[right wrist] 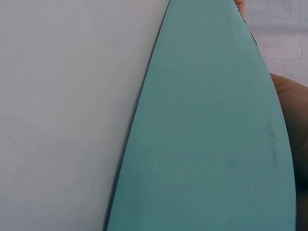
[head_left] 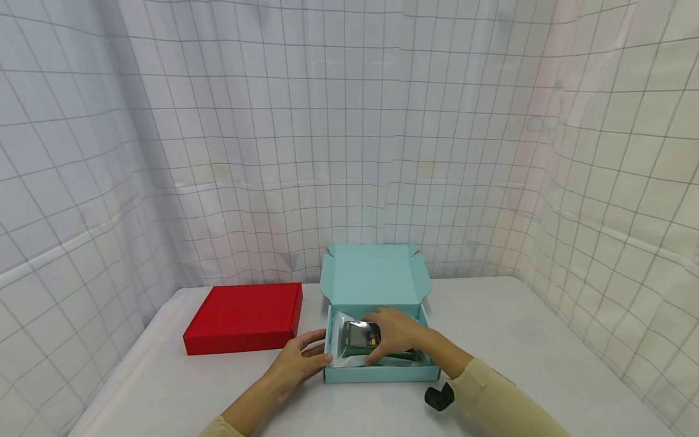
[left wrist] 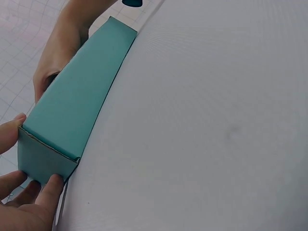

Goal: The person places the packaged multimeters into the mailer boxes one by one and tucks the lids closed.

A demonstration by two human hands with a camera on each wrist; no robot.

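Note:
A light blue cardboard box (head_left: 382, 374) stands with its lid (head_left: 375, 273) raised at the back. Inside lies a clear plastic bag around a dark device (head_left: 360, 334) with a screen-like face and a green lower part. My right hand (head_left: 401, 334) reaches in and grips the bagged device from above, thumb on the near side; its fingertips are partly hidden. At the box's left wall (left wrist: 45, 156), my left hand (head_left: 297, 361) touches with fairly straight fingertips, its thumb at the near top corner. The right wrist view shows mostly the box's front wall (right wrist: 202, 125).
To the left lies a closed red box (head_left: 246, 318), a small gap from my left hand. A small black object (head_left: 439, 397) is below my right forearm. White cloth covers the table (head_left: 502, 321), and grid-patterned curtains (head_left: 360, 133) surround it.

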